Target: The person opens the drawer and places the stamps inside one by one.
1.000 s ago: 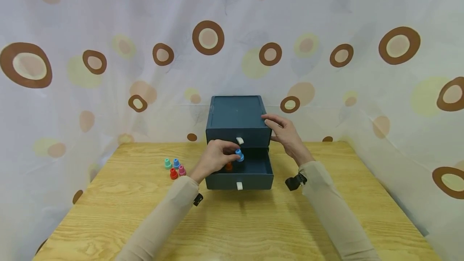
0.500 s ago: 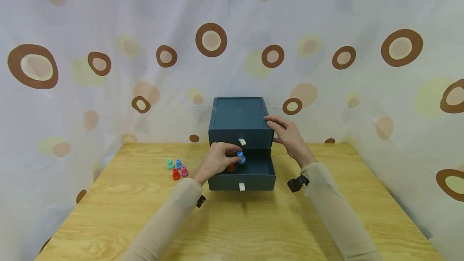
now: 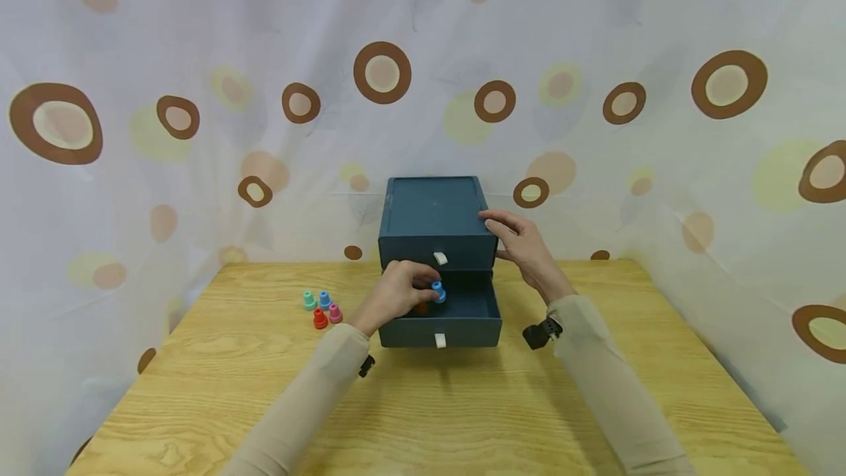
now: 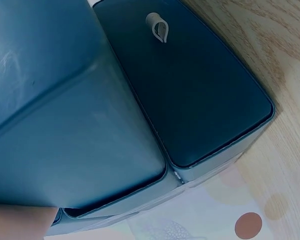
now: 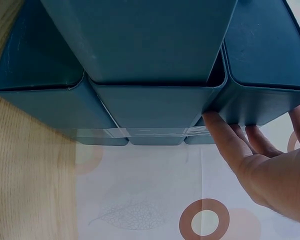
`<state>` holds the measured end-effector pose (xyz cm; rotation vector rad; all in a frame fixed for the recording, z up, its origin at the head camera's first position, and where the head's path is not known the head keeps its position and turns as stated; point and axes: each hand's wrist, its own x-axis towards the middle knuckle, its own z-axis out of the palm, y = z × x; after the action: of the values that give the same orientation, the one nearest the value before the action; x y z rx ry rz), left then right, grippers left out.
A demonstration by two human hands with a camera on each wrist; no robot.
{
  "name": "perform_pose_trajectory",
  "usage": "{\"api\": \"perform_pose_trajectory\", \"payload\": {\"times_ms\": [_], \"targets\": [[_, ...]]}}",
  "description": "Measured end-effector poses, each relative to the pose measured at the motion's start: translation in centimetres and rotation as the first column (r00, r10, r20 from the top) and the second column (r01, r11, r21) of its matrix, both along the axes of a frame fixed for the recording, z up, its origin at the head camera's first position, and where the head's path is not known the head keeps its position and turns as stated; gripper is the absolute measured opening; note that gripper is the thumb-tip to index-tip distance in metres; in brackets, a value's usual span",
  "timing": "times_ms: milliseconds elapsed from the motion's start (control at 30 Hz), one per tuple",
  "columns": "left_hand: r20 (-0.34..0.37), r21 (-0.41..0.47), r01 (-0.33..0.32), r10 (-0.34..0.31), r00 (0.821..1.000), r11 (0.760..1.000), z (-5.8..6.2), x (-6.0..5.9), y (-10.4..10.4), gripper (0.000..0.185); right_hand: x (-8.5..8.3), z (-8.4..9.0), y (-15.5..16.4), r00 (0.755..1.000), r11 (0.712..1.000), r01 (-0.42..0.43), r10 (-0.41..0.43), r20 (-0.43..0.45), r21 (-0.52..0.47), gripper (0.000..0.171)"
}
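Observation:
My left hand (image 3: 396, 291) pinches a small blue peg with a flared base (image 3: 438, 291) over the pulled-out middle drawer (image 3: 403, 332) of a dark blue cabinet (image 3: 432, 206). Behind the fingertips an orange-red peg (image 3: 421, 307) shows partly inside that drawer. In the left wrist view only a strip of the left hand (image 4: 22, 222) shows beside the drawer; the peg is hidden there. My right hand (image 3: 526, 244) rests against the cabinet's upper right side; in the right wrist view its fingers (image 5: 225, 137) lie extended along the top tier.
Left of the cabinet, several small pegs stand grouped on the wooden table (image 3: 423, 417): green (image 3: 309, 301), blue (image 3: 325, 300), red (image 3: 320, 318) and pink (image 3: 335, 313). The bottom drawer (image 4: 200, 95) is closed. Patterned cloth (image 3: 429, 13) hangs behind the table.
My left hand has lowered the blue peg slightly into the drawer, and the orange-red peg is now more covered by the fingers. The right hand keeps its place on the cabinet.

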<state>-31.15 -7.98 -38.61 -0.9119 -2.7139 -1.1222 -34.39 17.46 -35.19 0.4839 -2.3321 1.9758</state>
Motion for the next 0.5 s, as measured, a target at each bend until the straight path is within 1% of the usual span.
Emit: {"api": "perform_pose_trajectory", "payload": {"times_ms": [167, 400, 500], "targets": [[0.009, -0.017, -0.007, 0.007, 1.0, 1.0, 0.09, -0.03, 0.07, 0.026, -0.08, 0.02, -0.01, 1.0, 1.0, 0.002, -0.002, 0.005, 0.002, 0.044], [0.022, -0.01, -0.011, 0.012, 1.0, 1.0, 0.07, -0.12, 0.09, 0.032, -0.15, -0.02, -0.05, 1.0, 1.0, 0.0, 0.0, -0.001, -0.002, 0.044], [0.022, -0.01, -0.014, 0.014, 1.0, 1.0, 0.04, -0.15, 0.11, 0.032, -0.11, -0.05, 0.01, 1.0, 1.0, 0.001, -0.001, -0.004, -0.001, 0.044]]}}
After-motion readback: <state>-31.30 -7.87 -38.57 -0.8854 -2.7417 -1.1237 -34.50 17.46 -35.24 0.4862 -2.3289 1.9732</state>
